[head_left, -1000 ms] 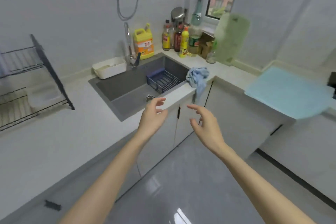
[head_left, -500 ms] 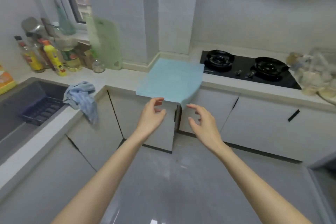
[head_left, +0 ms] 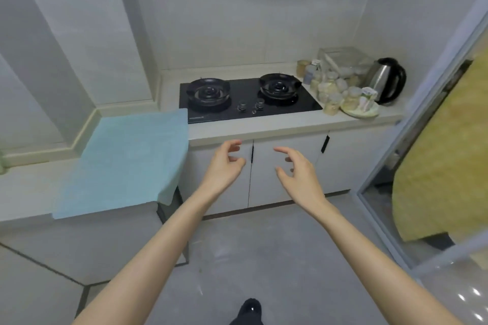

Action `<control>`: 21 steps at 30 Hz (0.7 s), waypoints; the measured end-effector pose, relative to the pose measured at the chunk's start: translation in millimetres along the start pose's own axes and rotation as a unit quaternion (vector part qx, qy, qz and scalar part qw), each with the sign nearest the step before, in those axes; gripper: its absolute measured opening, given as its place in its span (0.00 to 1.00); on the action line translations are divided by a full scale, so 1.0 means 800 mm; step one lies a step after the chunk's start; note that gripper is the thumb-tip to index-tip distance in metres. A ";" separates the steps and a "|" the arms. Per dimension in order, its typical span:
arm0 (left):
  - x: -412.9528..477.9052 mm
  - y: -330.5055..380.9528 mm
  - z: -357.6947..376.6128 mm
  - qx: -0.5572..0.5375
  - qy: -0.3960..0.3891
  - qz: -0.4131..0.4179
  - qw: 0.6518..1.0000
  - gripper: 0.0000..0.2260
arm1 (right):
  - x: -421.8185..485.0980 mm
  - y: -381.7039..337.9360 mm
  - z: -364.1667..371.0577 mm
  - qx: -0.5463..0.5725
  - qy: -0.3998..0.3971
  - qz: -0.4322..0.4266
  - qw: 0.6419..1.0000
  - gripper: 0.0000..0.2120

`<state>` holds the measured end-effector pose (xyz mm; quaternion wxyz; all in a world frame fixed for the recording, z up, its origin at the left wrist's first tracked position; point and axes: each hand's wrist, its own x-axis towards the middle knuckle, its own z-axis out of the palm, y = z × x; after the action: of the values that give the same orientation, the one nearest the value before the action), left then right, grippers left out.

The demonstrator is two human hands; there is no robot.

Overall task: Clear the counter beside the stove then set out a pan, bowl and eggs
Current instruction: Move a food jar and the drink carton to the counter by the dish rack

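A black two-burner gas stove is set into the pale counter ahead of me. On the counter right of the stove stands a cluster of several jars and bottles, a plate and a clear plastic bag. My left hand and my right hand hover in front of the white cabinet doors below the stove, both empty with fingers spread and slightly curled. No pan, bowl or eggs are visible.
A steel electric kettle stands at the counter's far right. A light blue cloth covers the lower unit left of the stove. A glass sliding door with a yellow cloth behind it bounds the right. Grey floor lies below.
My view has swung right, from the sink past the blue cloth to the stove. Both hands stay raised, open and empty in front of me.
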<state>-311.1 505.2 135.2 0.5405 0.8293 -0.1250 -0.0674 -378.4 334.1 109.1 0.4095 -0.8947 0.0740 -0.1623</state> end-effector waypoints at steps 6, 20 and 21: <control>0.142 0.036 0.071 -0.023 -0.055 0.032 0.998 0.19 | 0.106 0.056 -0.051 -0.030 0.055 0.040 0.997 0.21; 0.368 0.096 0.260 -0.024 -0.144 0.050 0.988 0.19 | 0.285 0.220 -0.164 -0.068 0.107 0.092 0.988 0.22; 0.382 0.098 0.276 -0.023 -0.143 0.047 0.988 0.19 | 0.299 0.237 -0.173 -0.071 0.103 0.091 0.988 0.23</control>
<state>-82.6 194.8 124.1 0.5387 0.7917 -0.2378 -0.1627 -202.8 48.8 105.1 0.3485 -0.8896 0.2079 -0.2097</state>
